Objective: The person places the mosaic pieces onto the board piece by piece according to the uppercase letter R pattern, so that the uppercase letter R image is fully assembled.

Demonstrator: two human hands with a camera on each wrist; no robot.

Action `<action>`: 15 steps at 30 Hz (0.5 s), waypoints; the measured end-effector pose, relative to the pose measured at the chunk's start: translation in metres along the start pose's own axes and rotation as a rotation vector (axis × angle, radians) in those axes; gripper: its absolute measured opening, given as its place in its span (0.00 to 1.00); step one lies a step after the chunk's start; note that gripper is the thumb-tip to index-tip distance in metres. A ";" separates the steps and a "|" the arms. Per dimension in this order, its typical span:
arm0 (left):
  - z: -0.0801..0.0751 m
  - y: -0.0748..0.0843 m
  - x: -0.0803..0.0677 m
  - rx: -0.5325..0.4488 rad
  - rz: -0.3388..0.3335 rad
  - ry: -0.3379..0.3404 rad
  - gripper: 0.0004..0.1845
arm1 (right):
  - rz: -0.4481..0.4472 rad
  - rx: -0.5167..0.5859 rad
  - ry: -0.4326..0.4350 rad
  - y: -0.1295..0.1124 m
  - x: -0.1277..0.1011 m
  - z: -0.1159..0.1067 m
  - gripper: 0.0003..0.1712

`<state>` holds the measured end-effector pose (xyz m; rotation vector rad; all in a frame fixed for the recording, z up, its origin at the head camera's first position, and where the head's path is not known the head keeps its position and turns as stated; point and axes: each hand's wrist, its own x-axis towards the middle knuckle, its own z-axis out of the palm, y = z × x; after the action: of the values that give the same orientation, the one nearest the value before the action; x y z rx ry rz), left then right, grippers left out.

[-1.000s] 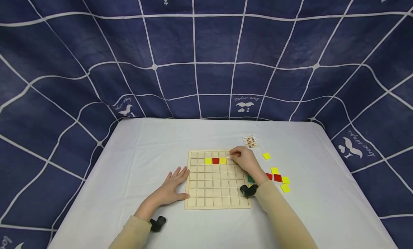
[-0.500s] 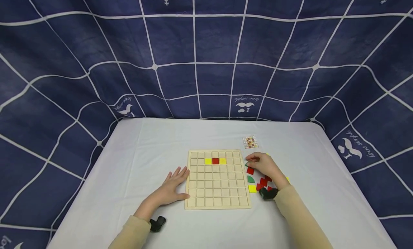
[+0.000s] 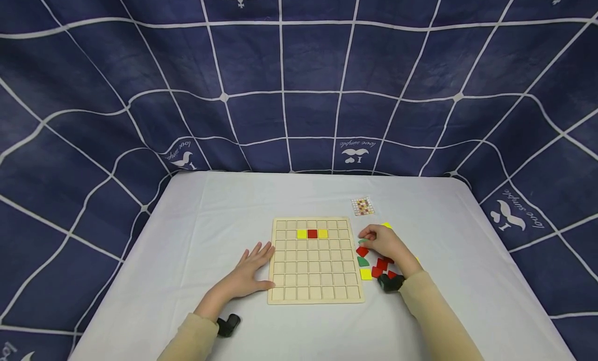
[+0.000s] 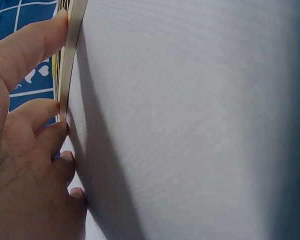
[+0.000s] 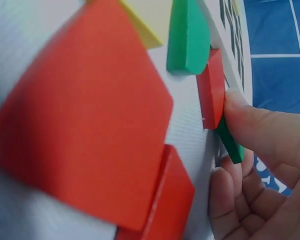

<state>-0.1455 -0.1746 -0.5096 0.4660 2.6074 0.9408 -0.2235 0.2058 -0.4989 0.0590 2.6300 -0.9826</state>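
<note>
A pale wooden grid board (image 3: 314,267) lies on the table. Yellow, red and orange-yellow square tiles sit side by side in its second row from the back, the red one (image 3: 312,234) in the middle. My left hand (image 3: 247,275) has its fingers spread, with thumb and fingertips against the board's left edge. Just right of the board, my right hand (image 3: 380,242) pinches a green tile (image 5: 231,142) between thumb and fingers, low over the tabletop. A red tile (image 5: 212,92) lies right beside it. Another green tile (image 3: 362,261), a quarter circle, is nearer me.
Several red tiles (image 3: 382,264) are loose under and beside my right wrist. A yellow tile (image 3: 366,274) lies by the board's right edge; another yellow tile (image 3: 386,225) shows behind the right hand. A small printed pattern card (image 3: 362,206) lies behind the board. Blue curtains surround the white table.
My right hand has left the board's back right corner for the loose tiles, then shifted slightly right with the green tile. The nearby red and green tiles shifted slightly. My left hand stayed still.
</note>
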 end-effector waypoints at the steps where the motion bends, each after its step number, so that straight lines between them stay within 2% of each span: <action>1: 0.000 0.000 0.000 0.000 0.000 0.001 0.48 | 0.001 -0.003 -0.003 0.000 -0.001 0.000 0.10; 5: 0.001 0.001 0.000 0.001 -0.003 0.006 0.48 | -0.007 0.000 -0.017 -0.002 -0.003 -0.003 0.10; 11: 0.001 0.001 0.000 0.004 -0.005 0.009 0.48 | -0.093 -0.013 0.022 -0.003 -0.005 -0.005 0.10; 15: 0.001 0.001 0.000 0.010 -0.007 0.007 0.48 | -0.140 0.072 0.063 -0.006 -0.001 -0.003 0.09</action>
<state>-0.1449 -0.1730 -0.5098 0.4561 2.6196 0.9289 -0.2239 0.2030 -0.4930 -0.0800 2.6854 -1.1391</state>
